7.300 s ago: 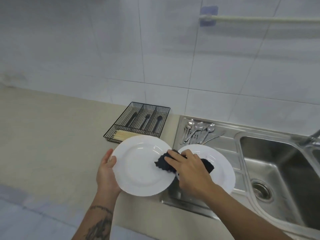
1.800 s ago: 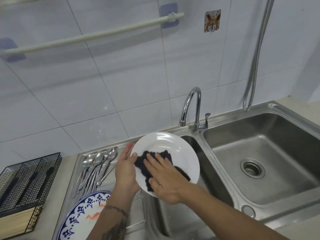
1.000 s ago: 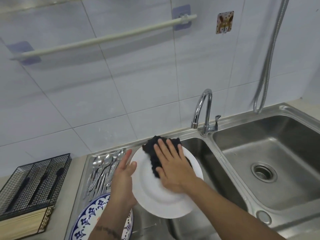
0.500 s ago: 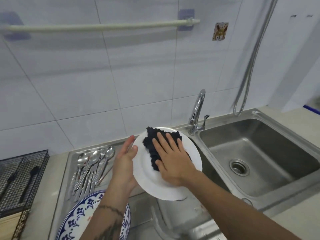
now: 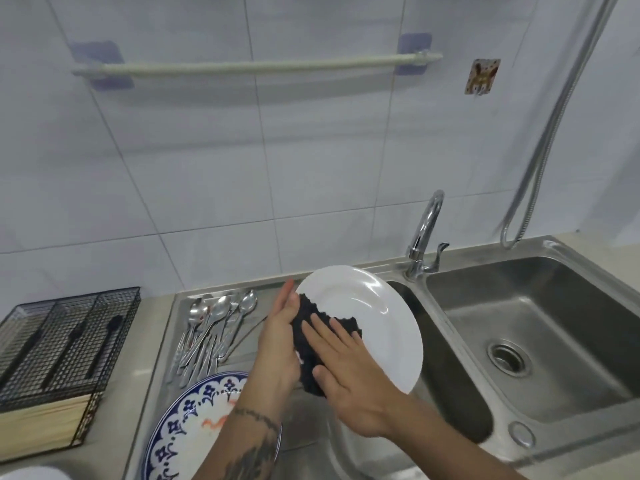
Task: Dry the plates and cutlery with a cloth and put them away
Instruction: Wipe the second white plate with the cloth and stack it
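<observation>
A white plate (image 5: 374, 313) is held tilted above the left sink basin. My left hand (image 5: 280, 341) holds it by its left rim, fingers behind it and thumb at the edge. My right hand (image 5: 346, 372) lies flat with straight fingers on a dark cloth (image 5: 311, 327), pressing it against the plate's lower left face. Several metal spoons (image 5: 214, 323) lie on the steel drainboard to the left. A blue-patterned plate (image 5: 197, 427) lies on the drainboard below my left forearm.
A black wire cutlery tray (image 5: 62, 341) with dark utensils and light chopsticks stands on the counter at left. A chrome tap (image 5: 424, 237) stands behind the double sink (image 5: 540, 341). A towel rail (image 5: 256, 67) and a hose (image 5: 554, 116) hang on the tiled wall.
My right hand has slid the cloth from the plate's top down to its lower left. The plate has tilted so that more of its bare upper face shows.
</observation>
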The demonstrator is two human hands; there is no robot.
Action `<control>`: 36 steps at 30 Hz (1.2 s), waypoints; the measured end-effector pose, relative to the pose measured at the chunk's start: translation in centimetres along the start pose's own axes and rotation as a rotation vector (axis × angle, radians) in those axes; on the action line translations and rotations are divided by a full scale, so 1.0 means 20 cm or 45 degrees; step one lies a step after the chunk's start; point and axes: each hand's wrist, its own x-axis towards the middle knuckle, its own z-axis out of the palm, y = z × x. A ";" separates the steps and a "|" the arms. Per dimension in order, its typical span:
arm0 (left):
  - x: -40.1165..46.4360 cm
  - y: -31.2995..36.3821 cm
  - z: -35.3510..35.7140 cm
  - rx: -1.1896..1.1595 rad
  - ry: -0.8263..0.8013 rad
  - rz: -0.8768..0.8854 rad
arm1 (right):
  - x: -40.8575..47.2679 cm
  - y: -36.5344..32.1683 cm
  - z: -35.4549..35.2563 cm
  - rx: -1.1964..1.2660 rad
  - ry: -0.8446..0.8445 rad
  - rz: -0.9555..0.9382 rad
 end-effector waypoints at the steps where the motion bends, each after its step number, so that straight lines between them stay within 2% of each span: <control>1: -0.01 0.00 0.00 -0.021 0.006 -0.011 | 0.02 0.00 0.00 -0.013 0.027 -0.025; 5: -0.04 0.00 0.02 -0.157 -0.047 -0.086 | 0.14 0.03 -0.03 -0.067 0.143 -0.011; 7: -0.05 0.01 0.05 -0.208 -0.114 -0.053 | 0.21 0.05 -0.06 -0.083 0.224 0.014; 10: -0.07 0.06 0.08 -0.199 -0.071 0.017 | 0.26 0.08 -0.11 -0.119 0.286 0.045; 15: -0.08 0.15 0.05 -0.220 -0.053 0.078 | 0.23 0.09 -0.11 -0.181 0.179 -0.213; 17: -0.09 0.15 0.06 -0.179 -0.070 0.107 | 0.28 0.16 -0.15 -0.237 0.269 -0.163; 20: -0.10 0.14 0.07 -0.105 -0.054 0.161 | 0.33 0.27 -0.21 -0.378 0.371 0.037; 24: -0.07 0.17 0.05 -0.061 0.025 0.241 | 0.22 0.35 -0.18 -0.485 0.208 0.136; 26: -0.05 0.19 0.06 -0.043 0.052 0.279 | 0.11 0.33 -0.12 -0.342 0.083 0.111; 28: -0.03 0.20 0.08 -0.050 0.080 0.313 | 0.02 0.25 -0.08 -0.152 0.064 0.051; 32: 0.04 0.22 0.08 -0.150 0.285 0.326 | -0.09 0.08 -0.11 0.052 0.192 -0.074; 36: 0.07 0.21 0.10 -0.291 0.454 0.253 | -0.05 0.04 -0.14 -0.199 0.518 -0.166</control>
